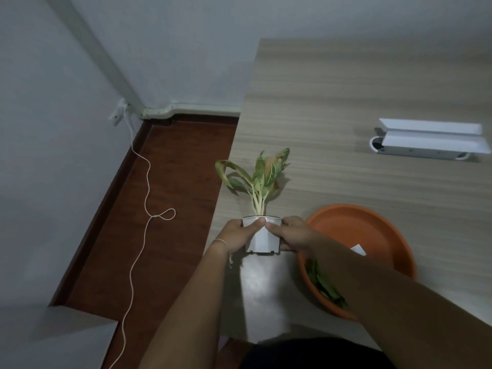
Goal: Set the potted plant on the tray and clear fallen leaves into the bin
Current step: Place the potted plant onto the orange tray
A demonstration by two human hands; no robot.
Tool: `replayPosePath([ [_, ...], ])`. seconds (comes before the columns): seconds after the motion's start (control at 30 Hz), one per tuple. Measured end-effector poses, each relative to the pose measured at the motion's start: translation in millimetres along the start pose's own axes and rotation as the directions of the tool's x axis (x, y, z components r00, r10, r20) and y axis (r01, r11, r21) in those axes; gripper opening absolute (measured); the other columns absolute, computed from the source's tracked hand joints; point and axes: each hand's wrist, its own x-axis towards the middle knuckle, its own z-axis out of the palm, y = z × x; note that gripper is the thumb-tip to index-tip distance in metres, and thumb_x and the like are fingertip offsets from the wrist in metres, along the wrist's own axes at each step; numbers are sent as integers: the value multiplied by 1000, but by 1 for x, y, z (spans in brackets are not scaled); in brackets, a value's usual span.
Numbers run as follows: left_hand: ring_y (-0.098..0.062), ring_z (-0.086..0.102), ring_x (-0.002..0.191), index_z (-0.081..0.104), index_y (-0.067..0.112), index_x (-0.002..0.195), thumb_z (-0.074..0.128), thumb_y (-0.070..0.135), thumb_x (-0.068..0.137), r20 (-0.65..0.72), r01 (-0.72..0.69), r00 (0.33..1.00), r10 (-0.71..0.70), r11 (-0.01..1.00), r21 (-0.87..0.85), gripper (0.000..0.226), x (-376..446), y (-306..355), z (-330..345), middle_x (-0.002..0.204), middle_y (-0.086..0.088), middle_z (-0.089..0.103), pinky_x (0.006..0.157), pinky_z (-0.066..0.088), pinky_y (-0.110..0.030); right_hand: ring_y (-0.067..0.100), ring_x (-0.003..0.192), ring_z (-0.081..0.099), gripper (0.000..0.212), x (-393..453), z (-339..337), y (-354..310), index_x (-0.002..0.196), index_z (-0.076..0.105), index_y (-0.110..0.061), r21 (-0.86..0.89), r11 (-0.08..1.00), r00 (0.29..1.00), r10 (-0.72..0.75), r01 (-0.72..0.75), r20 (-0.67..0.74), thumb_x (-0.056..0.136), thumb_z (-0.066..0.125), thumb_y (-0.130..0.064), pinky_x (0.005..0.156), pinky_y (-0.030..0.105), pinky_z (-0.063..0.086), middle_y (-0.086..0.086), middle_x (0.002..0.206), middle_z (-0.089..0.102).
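Potted plant (262, 209) held in both hands near the left edge of a wood-grain table (346, 115) — its small white pot (263, 239) is clasped from either side, the left hand (238, 237) wrapped around the left wall and the right hand (292, 235) around the right, thumbs meeting at the rim. The pot tips away from the camera, so its underside shows and the drooping green-and-yellow foliage points toward the far end of the table. Whether the pot touches the tabletop cannot be told.

Just to the right sits a round orange tray (372, 222), its near side crossed by the person's right forearm. Several green leaves (324, 286) lie inside its near-left rim, partly hidden under that arm, and a white scrap of paper (358, 250) shows in its middle. The plant is beside the tray, not in it.

Farther back on the right, well apart from the hands, rests a long white device (431, 141) with a rounded end.

Left of the table, dark red-brown floor (165, 182) runs to a pale wall, where a thin white cord (145, 195) trails down from a wall socket (117, 117) and loops across the boards. A thin string bracelet (223, 245) circles the left wrist.
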Motion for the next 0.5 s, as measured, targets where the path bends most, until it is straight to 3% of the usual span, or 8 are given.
replayPosePath([
  [0.03,-22,75,89,79,18,92,78,60,66,14,9,1000,-8,1000,-11,49,2,-2,-2,93,-5,79,90,58,-46,28,91,75,33,0,-1,0,96,65,-4,21,1000,1000,13,-13,8,86,73,-34,81,48,62,16,99,73],
  [0.1,-22,76,87,79,21,92,80,64,61,36,29,999,-28,999,-21,53,5,-3,-4,92,-5,80,87,60,-46,40,106,69,44,-1,-1,-1,110,63,3,57,998,999,30,-32,34,87,72,-33,95,60,53,26,115,68],
  [0.33,-29,75,90,78,11,95,89,51,57,5,68,998,-68,977,-200,57,2,-7,-1,95,-12,79,87,59,-52,41,107,68,46,0,-5,4,114,66,1,124,992,996,27,-36,79,84,76,-33,98,66,47,26,117,70],
  [0.5,-34,73,95,73,1,103,87,35,66,16,65,998,-64,951,-302,52,-13,-5,8,100,-19,76,88,57,-53,41,106,68,39,-12,-10,3,112,69,-1,138,990,998,-17,8,68,82,77,-25,99,65,47,24,113,72],
])
